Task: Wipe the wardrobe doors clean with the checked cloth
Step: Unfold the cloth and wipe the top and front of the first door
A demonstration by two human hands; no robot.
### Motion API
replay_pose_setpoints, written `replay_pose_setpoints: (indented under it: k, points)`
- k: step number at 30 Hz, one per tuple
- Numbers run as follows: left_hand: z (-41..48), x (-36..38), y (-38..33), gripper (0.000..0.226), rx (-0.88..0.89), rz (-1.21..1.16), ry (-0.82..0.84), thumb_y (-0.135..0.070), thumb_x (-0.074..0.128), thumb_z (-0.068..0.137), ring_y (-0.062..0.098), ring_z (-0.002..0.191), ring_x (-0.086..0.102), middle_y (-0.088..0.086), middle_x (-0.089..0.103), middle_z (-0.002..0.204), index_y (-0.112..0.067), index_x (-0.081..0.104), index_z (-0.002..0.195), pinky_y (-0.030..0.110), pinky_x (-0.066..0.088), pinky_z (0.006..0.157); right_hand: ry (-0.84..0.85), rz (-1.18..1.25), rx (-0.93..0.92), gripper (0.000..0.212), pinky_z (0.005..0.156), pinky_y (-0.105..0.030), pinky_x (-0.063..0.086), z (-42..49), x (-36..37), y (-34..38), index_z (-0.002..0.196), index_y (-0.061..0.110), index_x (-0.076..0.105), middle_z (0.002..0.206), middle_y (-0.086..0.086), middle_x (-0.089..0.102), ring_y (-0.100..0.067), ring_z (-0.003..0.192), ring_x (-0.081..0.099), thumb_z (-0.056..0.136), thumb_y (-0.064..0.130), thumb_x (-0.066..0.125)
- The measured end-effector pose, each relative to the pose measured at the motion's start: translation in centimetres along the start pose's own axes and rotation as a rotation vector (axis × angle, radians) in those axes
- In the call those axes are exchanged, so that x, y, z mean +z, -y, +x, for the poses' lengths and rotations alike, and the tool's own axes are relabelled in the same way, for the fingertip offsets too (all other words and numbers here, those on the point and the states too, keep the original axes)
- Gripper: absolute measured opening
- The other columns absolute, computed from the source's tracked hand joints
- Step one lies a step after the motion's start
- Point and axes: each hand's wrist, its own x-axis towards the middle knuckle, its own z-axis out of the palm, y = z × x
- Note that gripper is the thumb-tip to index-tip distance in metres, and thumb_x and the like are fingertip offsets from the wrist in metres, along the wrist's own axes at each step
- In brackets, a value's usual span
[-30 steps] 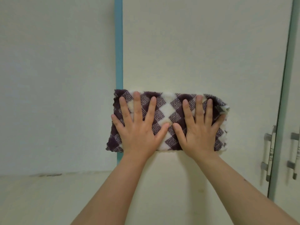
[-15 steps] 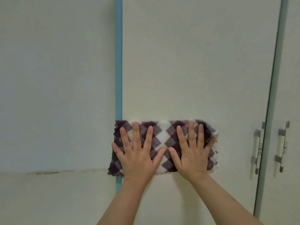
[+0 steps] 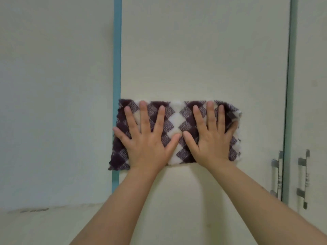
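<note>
A folded checked cloth (image 3: 178, 121), dark purple and white, lies flat against the cream wardrobe door (image 3: 194, 50). Its left end overlaps the blue edge strip (image 3: 117, 50). My left hand (image 3: 146, 138) presses on the cloth's left half, palm flat and fingers spread. On the right half, my right hand (image 3: 210, 138) presses the same way, and the two thumbs nearly touch. Both forearms reach up from the bottom of the view. The cloth sits above the level of the door handles.
Two metal bar handles (image 3: 277, 175) (image 3: 303, 177) flank the teal gap between this door and the neighbouring door (image 3: 311, 68) on the right. A plain pale wall (image 3: 53, 103) lies left of the blue strip, with a pale ledge (image 3: 44, 227) below it.
Both hands slid the cloth down the door to about handle height, then back up above the handles. The hands keep the same flat hold on it.
</note>
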Motion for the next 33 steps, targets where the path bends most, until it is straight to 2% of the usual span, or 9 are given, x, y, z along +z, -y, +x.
replay_pose_setpoints:
  k: [3,7,9,15,24,33]
  points:
    - [3.7,-0.3,-1.5,0.078,0.007,0.005,0.005,-0.074,0.02,0.081,0.043,0.139,0.006,0.015,0.014,0.155,-0.031,0.02,0.146,0.073,0.002,0.098,-0.019,0.009,0.016,0.07,0.104,-0.068,-0.002,3.7,-1.0,-1.1,0.146,0.036,0.006,0.157,-0.002,0.01,-0.026,0.143,0.003,0.085,0.07,0.014]
    - [8.8,-1.3,-3.7,0.08,-0.012,-0.017,0.075,-0.077,0.015,0.079,0.04,0.139,-0.017,0.008,-0.017,0.155,-0.038,-0.006,0.146,0.069,-0.009,0.101,-0.003,0.022,0.035,0.073,0.105,-0.065,-0.01,8.6,-2.8,-2.6,0.144,0.041,-0.003,0.158,0.005,-0.004,-0.023,0.144,-0.01,0.079,0.069,0.013]
    - [11.1,-1.5,-4.7,0.08,-0.029,-0.023,0.068,-0.077,0.015,0.08,0.039,0.138,-0.021,0.007,-0.021,0.154,-0.038,-0.009,0.145,0.069,-0.01,0.101,-0.008,0.015,0.031,0.074,0.106,-0.064,-0.01,11.1,-3.5,-3.5,0.146,0.041,0.0,0.158,0.006,-0.007,-0.022,0.144,-0.012,0.079,0.07,0.012]
    - [16.4,-1.6,-7.6,0.08,-0.026,-0.009,0.035,-0.077,0.013,0.08,0.041,0.138,-0.02,0.009,-0.019,0.155,-0.037,-0.007,0.146,0.069,-0.009,0.102,-0.024,0.015,0.001,0.067,0.107,-0.065,-0.008,16.9,-5.1,-6.2,0.146,0.042,0.001,0.158,0.007,-0.009,-0.021,0.144,-0.013,0.089,0.064,0.027]
    - [21.2,-1.7,-10.6,0.079,-0.035,0.027,-0.012,-0.077,0.013,0.079,0.041,0.139,-0.015,0.008,-0.013,0.156,-0.038,-0.002,0.147,0.069,-0.005,0.104,-0.057,0.013,-0.009,0.065,0.108,-0.065,-0.007,21.5,-6.5,-9.0,0.147,0.041,0.002,0.158,0.005,-0.007,-0.023,0.144,-0.011,0.09,0.064,0.023]
    - [21.8,-1.5,-11.8,0.079,-0.075,0.031,-0.026,-0.077,0.014,0.08,0.04,0.14,-0.015,0.008,-0.013,0.156,-0.038,-0.002,0.147,0.067,-0.007,0.104,-0.055,0.018,-0.049,0.066,0.108,-0.065,-0.007,22.2,-6.7,-10.2,0.147,0.04,-0.001,0.158,0.005,-0.008,-0.023,0.144,-0.012,0.09,0.065,0.021]
